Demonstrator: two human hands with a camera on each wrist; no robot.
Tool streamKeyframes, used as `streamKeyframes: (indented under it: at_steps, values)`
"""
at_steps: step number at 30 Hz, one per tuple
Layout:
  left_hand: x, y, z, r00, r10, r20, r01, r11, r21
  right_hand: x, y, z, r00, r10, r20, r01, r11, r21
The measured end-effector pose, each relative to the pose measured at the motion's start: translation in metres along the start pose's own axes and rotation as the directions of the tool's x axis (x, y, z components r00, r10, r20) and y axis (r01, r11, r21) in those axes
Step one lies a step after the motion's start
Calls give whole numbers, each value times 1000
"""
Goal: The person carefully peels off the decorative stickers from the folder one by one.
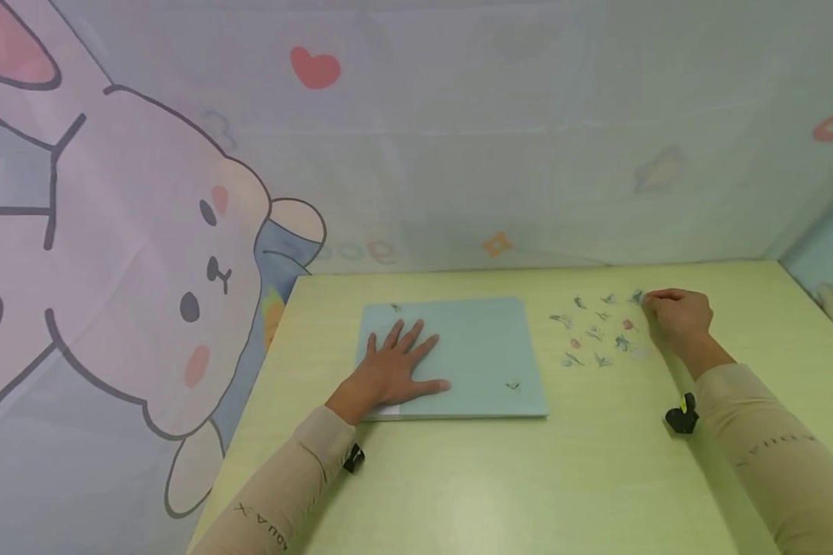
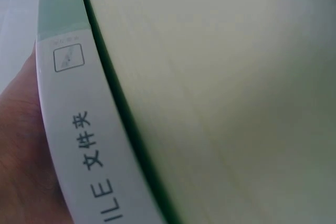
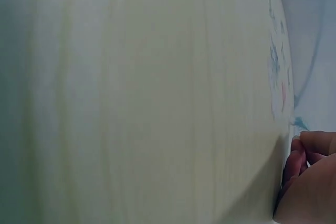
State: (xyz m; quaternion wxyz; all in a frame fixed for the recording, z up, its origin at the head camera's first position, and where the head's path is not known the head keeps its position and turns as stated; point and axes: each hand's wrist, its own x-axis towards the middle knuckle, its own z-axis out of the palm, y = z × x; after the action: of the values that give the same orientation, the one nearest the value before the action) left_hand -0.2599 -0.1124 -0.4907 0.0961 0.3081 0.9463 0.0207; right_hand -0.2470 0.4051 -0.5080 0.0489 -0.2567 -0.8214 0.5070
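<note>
A pale green file folder point(image 1: 482, 339) lies on the table, its white spine label point(image 2: 94, 129) marked FILE in the left wrist view. My left hand point(image 1: 396, 371) rests palm down on the folder's left part with fingers spread. Two small leaf stickers, one near the top edge point(image 1: 396, 307) and one at the lower right point(image 1: 513, 385), are on the cover. To the right, my right hand point(image 1: 682, 314) pinches a small blue-green sticker point(image 3: 300, 123) between thumb and finger. Beside it, several plant-patterned stickers point(image 1: 594, 333) are spread on the table, a few with red flowers.
The yellow-green wood-grain table point(image 1: 486, 486) extends in front of the folder and between the arms. A pale cloth point(image 1: 458, 154) with a cartoon rabbit point(image 1: 146, 254) hangs behind and to the left. Black wrist devices point(image 1: 682, 416) sit under both forearms.
</note>
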Motion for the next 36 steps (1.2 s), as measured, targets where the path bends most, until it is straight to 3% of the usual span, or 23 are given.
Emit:
streamKeyframes:
  at_steps: [19, 26, 31, 36]
  values:
    - [-1, -1, 0, 1000, 1, -7, -1, 1000, -7, -5, 3, -2, 999, -45, -3, 45, 998, -53]
    - [1, 1, 0, 1000, 6, -4, -6, 1000, -1, -6, 7, -6, 999, -46, 5, 46, 999, 19]
    - [2, 0, 1, 1000, 3, -1, -3, 1000, 9, -11, 3, -4, 991, -132, 5, 132, 991, 9]
    - [2, -1, 2, 1000, -1, 2, 1, 1000, 8, -22, -10, 6, 968, -253, 5, 253, 967, -32]
